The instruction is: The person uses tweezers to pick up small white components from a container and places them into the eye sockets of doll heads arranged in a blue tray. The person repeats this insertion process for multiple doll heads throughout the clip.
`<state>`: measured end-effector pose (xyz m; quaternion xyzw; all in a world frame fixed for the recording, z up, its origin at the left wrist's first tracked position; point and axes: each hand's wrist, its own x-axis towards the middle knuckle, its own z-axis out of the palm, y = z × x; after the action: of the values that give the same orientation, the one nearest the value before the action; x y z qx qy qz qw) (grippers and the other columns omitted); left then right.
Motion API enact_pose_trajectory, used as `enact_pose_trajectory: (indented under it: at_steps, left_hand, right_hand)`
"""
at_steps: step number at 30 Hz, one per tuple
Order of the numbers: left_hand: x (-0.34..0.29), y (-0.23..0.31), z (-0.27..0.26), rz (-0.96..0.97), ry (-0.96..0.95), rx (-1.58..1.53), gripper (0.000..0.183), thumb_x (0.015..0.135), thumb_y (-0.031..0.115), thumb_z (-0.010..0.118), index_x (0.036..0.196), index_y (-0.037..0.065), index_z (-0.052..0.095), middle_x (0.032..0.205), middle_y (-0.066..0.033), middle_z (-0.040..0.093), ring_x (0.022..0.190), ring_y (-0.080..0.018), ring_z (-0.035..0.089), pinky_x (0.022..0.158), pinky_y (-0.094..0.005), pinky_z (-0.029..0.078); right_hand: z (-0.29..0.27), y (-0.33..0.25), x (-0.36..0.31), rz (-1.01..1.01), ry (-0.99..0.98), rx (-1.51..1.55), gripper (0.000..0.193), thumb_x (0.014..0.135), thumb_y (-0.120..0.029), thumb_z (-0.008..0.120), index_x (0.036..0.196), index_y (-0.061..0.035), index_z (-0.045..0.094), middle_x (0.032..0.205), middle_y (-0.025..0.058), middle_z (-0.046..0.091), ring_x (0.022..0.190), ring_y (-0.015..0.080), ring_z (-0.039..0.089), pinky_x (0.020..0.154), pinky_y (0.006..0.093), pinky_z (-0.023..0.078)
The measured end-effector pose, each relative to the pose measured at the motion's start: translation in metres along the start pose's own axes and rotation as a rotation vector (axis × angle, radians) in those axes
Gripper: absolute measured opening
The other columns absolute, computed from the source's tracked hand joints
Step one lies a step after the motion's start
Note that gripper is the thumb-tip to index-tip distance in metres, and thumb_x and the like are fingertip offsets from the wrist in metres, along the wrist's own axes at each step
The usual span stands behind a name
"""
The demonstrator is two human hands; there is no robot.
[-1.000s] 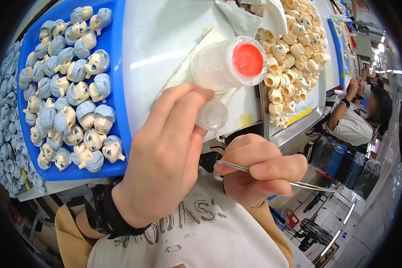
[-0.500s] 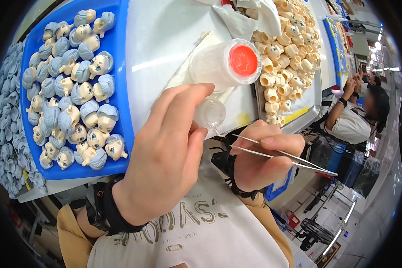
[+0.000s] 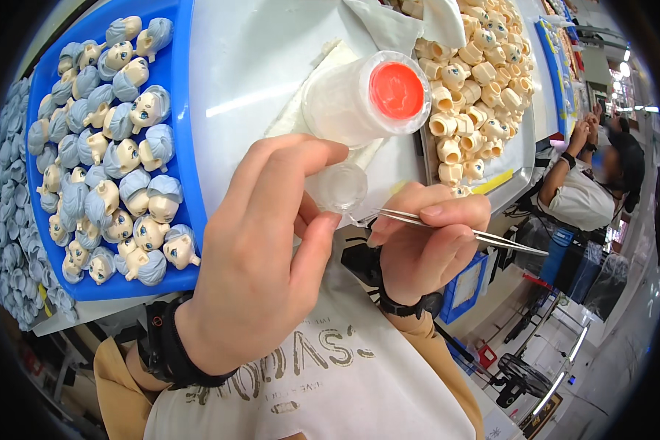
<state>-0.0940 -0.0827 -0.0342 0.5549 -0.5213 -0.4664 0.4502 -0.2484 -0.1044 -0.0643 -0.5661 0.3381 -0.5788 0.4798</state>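
My left hand (image 3: 260, 242) curls its thumb and fingers round the rim of a small clear plastic cup (image 3: 342, 185), which has a thin tab at its lower edge. Metal tweezers (image 3: 484, 237) are pinched in my right hand (image 3: 436, 246), their points close to that tab. The tweezer arms are nearly together; whether anything tiny sits between the points I cannot make out. Just beyond the small cup, a larger translucent cup (image 3: 337, 103) with a red-orange round top (image 3: 396, 89) lies tilted over a folded white cloth (image 3: 290, 126).
On the left, a blue tray (image 3: 181, 147) holds several doll heads with blue-grey hair, beside a heap of blue-grey hair pieces (image 3: 11, 213). Skin-coloured head parts (image 3: 484, 81) fill a tray at right. Farther right sits another person (image 3: 579, 183).
The tweezer arms have come closer together, and my right hand has shifted slightly left and up. My left hand stays at the small cup. The whole view has moved a little.
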Motion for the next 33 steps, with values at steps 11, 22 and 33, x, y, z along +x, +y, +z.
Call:
enact_pose_trajectory:
  at_steps: [11,22,33]
  left_hand:
    - [0.0,0.002,-0.002,-0.081,-0.05,0.033,0.044,0.076,-0.014,0.049,0.118,-0.004,0.044,0.115,-0.0086,0.049,0.085,-0.0105,0.055,0.072,-0.0215,0.046]
    - [0.001,0.003,-0.002,-0.099,-0.07,0.055,0.041,0.079,-0.011,0.047,0.119,-0.004,0.043,0.111,-0.0079,0.051,0.087,-0.0105,0.054,0.077,-0.023,0.046]
    - [0.0,0.001,-0.002,-0.076,-0.062,0.078,0.04,0.08,-0.012,0.047,0.119,-0.004,0.042,0.113,-0.0086,0.051,0.087,-0.0111,0.054,0.08,-0.0246,0.046]
  right_hand:
    - [0.004,0.001,0.006,-0.031,0.033,0.04,0.018,0.091,-0.016,0.052,0.088,0.0022,0.048,0.066,0.0153,0.061,0.048,0.0129,0.055,0.043,0.0227,0.045]
    - [0.003,0.004,0.006,-0.114,0.011,0.017,0.013,0.09,-0.01,0.053,0.085,0.0026,0.053,0.065,0.0137,0.06,0.048,0.0151,0.055,0.046,0.0254,0.046]
    - [0.005,0.006,0.002,-0.185,0.032,-0.055,0.011,0.089,-0.006,0.05,0.084,0.0033,0.05,0.064,0.0153,0.059,0.052,0.0199,0.056,0.048,0.0284,0.045]
